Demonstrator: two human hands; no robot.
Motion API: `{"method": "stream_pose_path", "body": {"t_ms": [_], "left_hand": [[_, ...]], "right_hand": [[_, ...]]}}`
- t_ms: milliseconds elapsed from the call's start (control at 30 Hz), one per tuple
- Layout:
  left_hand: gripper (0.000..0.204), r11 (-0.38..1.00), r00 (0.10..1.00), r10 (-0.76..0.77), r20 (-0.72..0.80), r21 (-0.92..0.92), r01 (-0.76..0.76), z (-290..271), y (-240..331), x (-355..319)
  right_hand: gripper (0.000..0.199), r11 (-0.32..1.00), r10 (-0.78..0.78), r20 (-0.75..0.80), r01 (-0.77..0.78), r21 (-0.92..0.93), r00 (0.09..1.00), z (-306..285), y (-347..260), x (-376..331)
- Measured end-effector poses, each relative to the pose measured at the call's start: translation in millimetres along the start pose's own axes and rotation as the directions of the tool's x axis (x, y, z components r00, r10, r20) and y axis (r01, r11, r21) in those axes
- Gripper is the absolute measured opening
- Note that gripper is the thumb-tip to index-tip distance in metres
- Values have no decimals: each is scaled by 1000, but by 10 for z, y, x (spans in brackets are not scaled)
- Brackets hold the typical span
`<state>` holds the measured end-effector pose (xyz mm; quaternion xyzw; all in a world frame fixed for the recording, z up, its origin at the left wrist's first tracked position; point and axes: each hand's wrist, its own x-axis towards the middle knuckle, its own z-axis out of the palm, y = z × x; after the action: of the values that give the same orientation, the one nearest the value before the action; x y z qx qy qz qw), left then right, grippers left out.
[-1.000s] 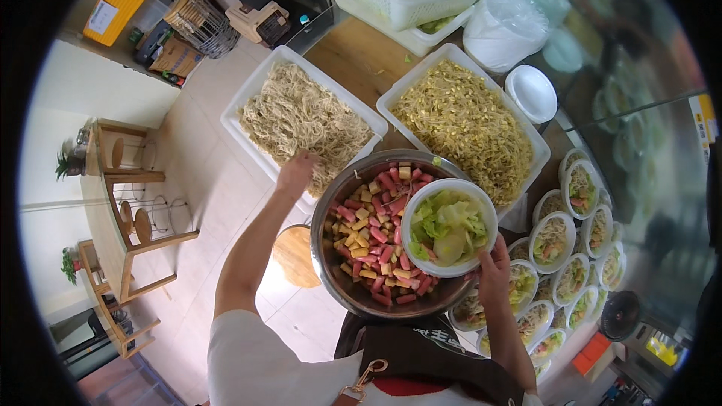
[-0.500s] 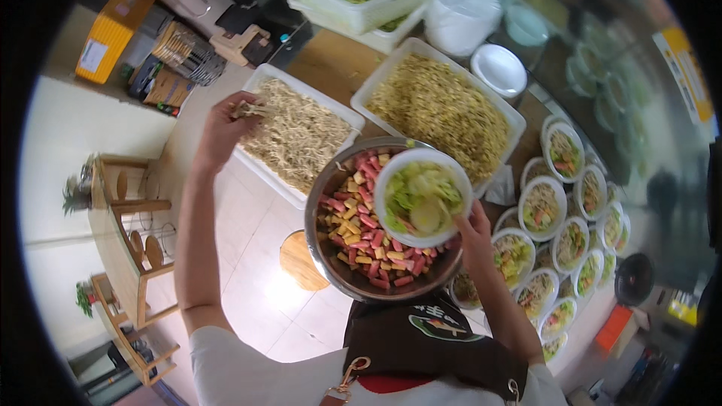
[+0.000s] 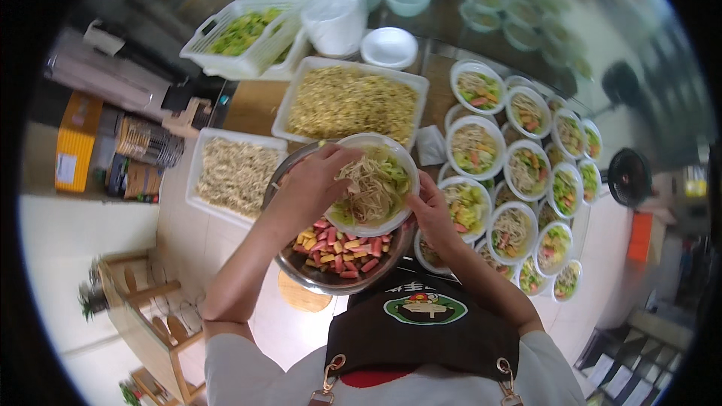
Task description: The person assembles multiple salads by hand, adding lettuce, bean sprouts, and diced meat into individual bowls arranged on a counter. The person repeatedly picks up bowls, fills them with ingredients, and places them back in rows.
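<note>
My right hand (image 3: 432, 207) grips the right rim of a white bowl (image 3: 414, 184), thumb at its edge. In the bowl lie shredded lettuce (image 3: 389, 162) and pale, thin strands like enoki mushrooms (image 3: 368, 188). My left hand (image 3: 316, 177) reaches over the bowl's left side, bent fingers closed at the strands; the fingertips are partly hidden. Below the bowl, and partly covered by it, is a large metal basin (image 3: 338, 287) of pink and yellow chopped pieces (image 3: 342, 252). A white tray (image 3: 218, 212) of the same pale strands stands to its left.
Behind the basin stands a white tray (image 3: 425, 105) of yellowish sprouts. Farther back are a white basket (image 3: 226, 65) of greens, wrapped stacked bowls (image 3: 335, 22) and white bowls (image 3: 389, 46). Several filled bowls (image 3: 474, 146) crowd the right side. A wooden stool (image 3: 304, 291) stands below.
My left hand has moved from the tray of pale strands to the bowl, where strands now lie on the lettuce. The bowl has shifted left in view as the view turned.
</note>
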<state>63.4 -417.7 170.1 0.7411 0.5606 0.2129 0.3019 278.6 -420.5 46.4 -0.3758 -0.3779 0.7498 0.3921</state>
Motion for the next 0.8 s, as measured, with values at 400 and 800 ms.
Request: {"method": "stream_pose_path", "body": {"t_ms": [400, 800], "left_hand": [[18, 864, 864, 503, -34, 58, -501, 1351, 1412, 761], [12, 754, 985, -69, 161, -637, 157, 2095, 1548, 926]], "right_hand": [[41, 966, 12, -479, 114, 233, 878, -1651, -78, -1181], [35, 960, -236, -920, 222, -171, 311, -4763, -484, -2613]]}}
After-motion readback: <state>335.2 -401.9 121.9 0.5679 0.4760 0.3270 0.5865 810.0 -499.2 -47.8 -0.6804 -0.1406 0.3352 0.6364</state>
